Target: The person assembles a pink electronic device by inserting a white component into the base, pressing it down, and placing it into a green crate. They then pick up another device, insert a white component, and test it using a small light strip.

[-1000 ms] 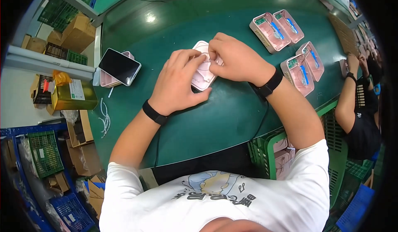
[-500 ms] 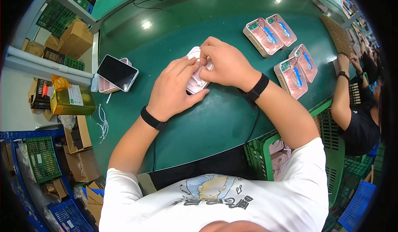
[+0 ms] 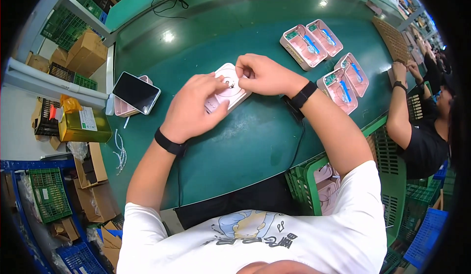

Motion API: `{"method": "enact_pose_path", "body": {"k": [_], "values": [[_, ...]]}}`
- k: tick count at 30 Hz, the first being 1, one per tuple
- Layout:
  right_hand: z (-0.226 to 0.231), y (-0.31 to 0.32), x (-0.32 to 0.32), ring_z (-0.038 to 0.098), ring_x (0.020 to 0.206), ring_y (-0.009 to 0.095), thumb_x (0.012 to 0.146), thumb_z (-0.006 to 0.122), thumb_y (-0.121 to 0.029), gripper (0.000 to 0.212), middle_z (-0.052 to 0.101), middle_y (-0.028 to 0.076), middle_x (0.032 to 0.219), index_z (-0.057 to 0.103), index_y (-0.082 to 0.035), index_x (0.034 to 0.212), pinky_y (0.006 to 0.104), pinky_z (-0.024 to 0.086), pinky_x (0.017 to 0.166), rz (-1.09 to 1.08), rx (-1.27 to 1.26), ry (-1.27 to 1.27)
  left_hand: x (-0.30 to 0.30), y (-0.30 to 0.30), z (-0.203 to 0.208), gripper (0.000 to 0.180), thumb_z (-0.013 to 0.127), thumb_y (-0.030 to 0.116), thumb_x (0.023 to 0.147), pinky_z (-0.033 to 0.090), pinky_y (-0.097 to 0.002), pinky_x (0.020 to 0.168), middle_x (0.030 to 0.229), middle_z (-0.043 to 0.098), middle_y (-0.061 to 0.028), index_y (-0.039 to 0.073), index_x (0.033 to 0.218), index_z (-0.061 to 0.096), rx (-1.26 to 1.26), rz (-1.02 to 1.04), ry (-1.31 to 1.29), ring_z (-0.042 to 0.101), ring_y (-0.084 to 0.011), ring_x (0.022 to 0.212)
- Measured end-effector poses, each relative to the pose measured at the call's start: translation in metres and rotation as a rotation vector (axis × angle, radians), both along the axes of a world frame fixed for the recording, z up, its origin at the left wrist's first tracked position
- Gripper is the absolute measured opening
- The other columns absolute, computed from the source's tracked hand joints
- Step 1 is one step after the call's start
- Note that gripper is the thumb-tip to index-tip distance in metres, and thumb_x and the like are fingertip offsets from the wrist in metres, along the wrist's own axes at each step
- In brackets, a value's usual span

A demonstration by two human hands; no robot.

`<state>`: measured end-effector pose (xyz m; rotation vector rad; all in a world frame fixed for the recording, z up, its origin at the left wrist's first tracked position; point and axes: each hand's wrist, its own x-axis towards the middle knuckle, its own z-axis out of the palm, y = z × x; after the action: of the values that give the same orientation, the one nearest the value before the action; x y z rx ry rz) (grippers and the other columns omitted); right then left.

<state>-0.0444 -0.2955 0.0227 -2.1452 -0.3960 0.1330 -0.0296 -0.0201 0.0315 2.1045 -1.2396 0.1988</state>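
Observation:
A pale pink plastic case lies on the green table in front of me, a circular ring and a small dark spot showing on its top face. My left hand holds it from the left, fingers over the top and thumb along the near side. At the case's right edge is my right hand, fingers curled into a pinch; what they grip, if anything, is hidden. Farther right stand two opened pink cases with blue parts, green boards and wires inside.
At the left a black-screened phone rests on another pink case. Loose white wires lie near the table's left edge. A green crate with pink parts stands by my right side. Beyond it, a co-worker's arm reaches over the table.
My right hand has drawn off the middle of the case toward its right edge, uncovering the ring and dark spot. My left hand has shifted slightly left and still holds the case.

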Motion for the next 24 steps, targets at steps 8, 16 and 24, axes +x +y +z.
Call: {"method": "enact_pose_path", "body": {"k": [8, 16, 24], "values": [[0.005, 0.005, -0.005, 0.058, 0.084, 0.014, 0.095, 0.073, -0.016, 0.021, 0.062, 0.003, 0.091, 0.056, -0.005, 0.099, 0.0326, 0.051, 0.076, 0.092, 0.038, 0.225, -0.006, -0.011, -0.004, 0.011, 0.084, 0.008, 0.087, 0.059, -0.0449, 0.093, 0.095, 0.077, -0.0088, 0.005, 0.097, 0.084, -0.018, 0.13, -0.026, 0.072, -0.0328, 0.103], [0.001, 0.005, -0.006, 0.056, 0.084, 0.014, 0.093, 0.073, -0.015, 0.022, 0.059, 0.003, 0.091, 0.054, -0.006, 0.1, 0.0332, 0.05, 0.075, 0.116, 0.046, 0.214, -0.015, -0.019, -0.008, 0.011, 0.085, 0.008, 0.08, 0.06, -0.0429, 0.088, 0.094, 0.076, -0.0082, 0.006, 0.089, 0.079, -0.031, 0.19, -0.166, 0.072, -0.0319, 0.1], [-0.002, 0.006, -0.004, 0.054, 0.084, 0.015, 0.092, 0.072, -0.014, 0.022, 0.058, 0.003, 0.092, 0.054, -0.006, 0.101, 0.0332, 0.049, 0.076, 0.146, 0.047, 0.219, -0.012, -0.015, -0.007, 0.014, 0.086, 0.009, 0.079, 0.06, -0.0443, 0.09, 0.102, 0.077, -0.0078, 0.006, 0.089, 0.078, 0.071, 0.245, 0.002, 0.071, -0.0338, 0.1]]}}
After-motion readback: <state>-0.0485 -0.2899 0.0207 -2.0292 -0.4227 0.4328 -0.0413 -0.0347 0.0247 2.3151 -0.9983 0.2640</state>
